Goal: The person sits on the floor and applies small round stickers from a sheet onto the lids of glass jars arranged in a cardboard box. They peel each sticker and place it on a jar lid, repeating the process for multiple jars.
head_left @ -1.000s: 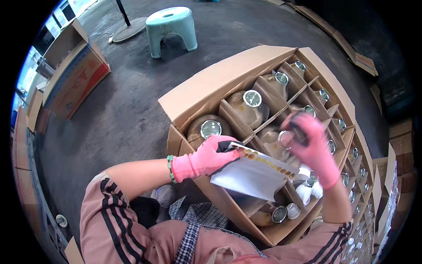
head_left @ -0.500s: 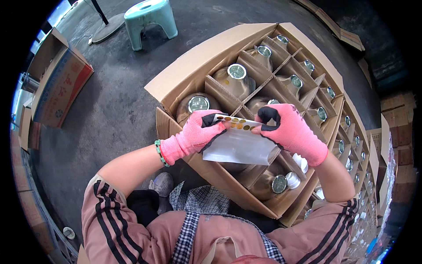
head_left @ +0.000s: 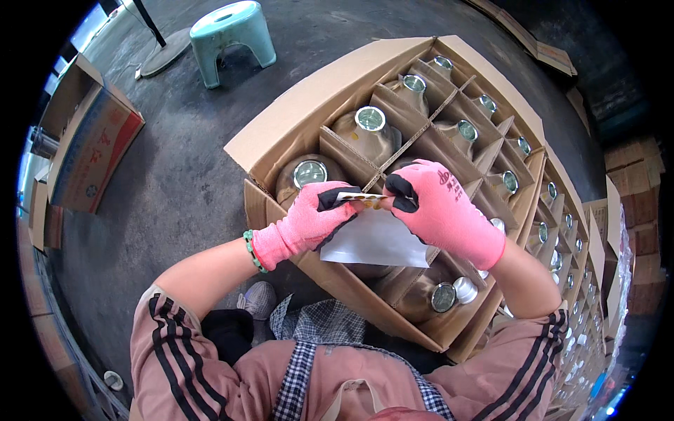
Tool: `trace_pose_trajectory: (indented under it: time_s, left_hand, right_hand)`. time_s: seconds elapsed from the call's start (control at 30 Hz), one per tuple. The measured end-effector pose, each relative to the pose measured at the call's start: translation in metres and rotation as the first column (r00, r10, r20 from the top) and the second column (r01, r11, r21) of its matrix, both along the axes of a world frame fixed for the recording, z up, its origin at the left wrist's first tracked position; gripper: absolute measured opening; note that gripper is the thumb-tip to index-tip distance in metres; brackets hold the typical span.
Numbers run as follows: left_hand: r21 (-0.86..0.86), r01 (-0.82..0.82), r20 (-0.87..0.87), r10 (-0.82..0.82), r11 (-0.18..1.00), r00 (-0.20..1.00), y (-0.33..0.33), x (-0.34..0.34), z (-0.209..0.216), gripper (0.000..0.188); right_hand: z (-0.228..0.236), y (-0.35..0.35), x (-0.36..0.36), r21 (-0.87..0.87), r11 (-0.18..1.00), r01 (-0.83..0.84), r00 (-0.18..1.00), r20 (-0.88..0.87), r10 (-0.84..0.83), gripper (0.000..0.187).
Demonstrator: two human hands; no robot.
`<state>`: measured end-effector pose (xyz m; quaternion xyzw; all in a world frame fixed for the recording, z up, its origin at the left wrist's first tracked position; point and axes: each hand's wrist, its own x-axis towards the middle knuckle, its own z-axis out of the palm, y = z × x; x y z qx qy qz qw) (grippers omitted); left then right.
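I hold a white sheet of small round gold stickers point(head_left: 375, 242) between both hands above an open carton. My left hand point(head_left: 312, 216), in a pink and black work glove with the fingertips bare, pinches the sheet's left end. At its upper right corner, my right hand point(head_left: 444, 210), gloved alike, has thumb and finger closed on the stickered strip. The top of the sheet bends over, so the stickers show only edge-on. Below lies the cardboard carton point(head_left: 302, 98), where dividers separate several brownish glass flasks point(head_left: 361, 133) with round open mouths.
White caps point(head_left: 465, 289) lie beside a flask at the carton's near corner. More cartons of flasks point(head_left: 562, 231) line the right. A light-blue plastic stool point(head_left: 232, 35) stands far left of the carton, and an open printed carton point(head_left: 98, 144) is at the left.
My right hand has shifted left, closer to my left hand. The sheet's stickered top edge has tilted, and its stickers now show less. The whole view has moved slightly.
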<state>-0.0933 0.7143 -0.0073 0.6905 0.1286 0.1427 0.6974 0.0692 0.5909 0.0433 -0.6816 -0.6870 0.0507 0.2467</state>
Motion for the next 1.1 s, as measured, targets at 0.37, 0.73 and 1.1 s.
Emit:
trace_pose_trajectory:
  time_s: [0.37,0.73,1.1]
  left_hand:
    - [-0.084,-0.045,-0.002,0.045,0.995,0.999,-0.001,0.001,-0.006,0.023]
    - [-0.123,-0.04,0.011,0.042,0.992,0.999,0.002,0.002,-0.005,0.021]
    - [-0.108,-0.062,-0.025,0.059,0.992,0.998,0.001,0.001,0.003,0.019]
  right_hand:
    - [0.003,0.0,-0.006,0.058,0.998,0.002,0.999,-0.042,0.0,0.014]
    - [0.008,-0.002,-0.011,0.202,0.974,-0.103,0.975,0.214,0.059,0.02]
    - [0.012,-0.004,-0.011,0.163,0.973,-0.162,0.946,0.308,0.106,0.03]
